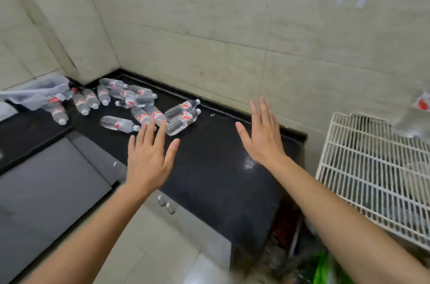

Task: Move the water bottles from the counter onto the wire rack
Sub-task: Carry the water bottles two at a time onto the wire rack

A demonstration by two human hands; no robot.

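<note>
Far left: a pale plastic basket [39,90] sits at the worktop [216,167] edge, w/ a few bottles lying just beside it. Moving right, the main scatter of water bottles [130,100] lies on the dark worktop toward the back corner, all on their sides, caps pointing every which way. None upright.

Nearest cluster [181,116]: approx 3 bottles stacked side by side, long axes running lower-left to upper-right, caps toward the wall. One lone bottle [118,123] lies apart, cap end to the right, close to the left fingertips.

Left hand [149,158]: empty, fingers spread wide, palm down, fingertips overlapping the near edge of the scatter in view; can't tell if touching or hovering above. It's clearly the nearer hand; bottles lie straight ahead of it and slightly left.

Right hand [260,139]: also empty, fingers spread wide, over bare worktop, well apart from any bottle on it; the cluster lies to its left.

Far right: white wire rack [372,172], lying past the worktop's end. One blurred bottle [416,116] shows at its back edge, prob already on it.

Judgement: early in the task, most bottles not yet moved. Next grab prob suits left hand, wrapping across a bottle's short axis, then carrying rightward to the rack.
</note>
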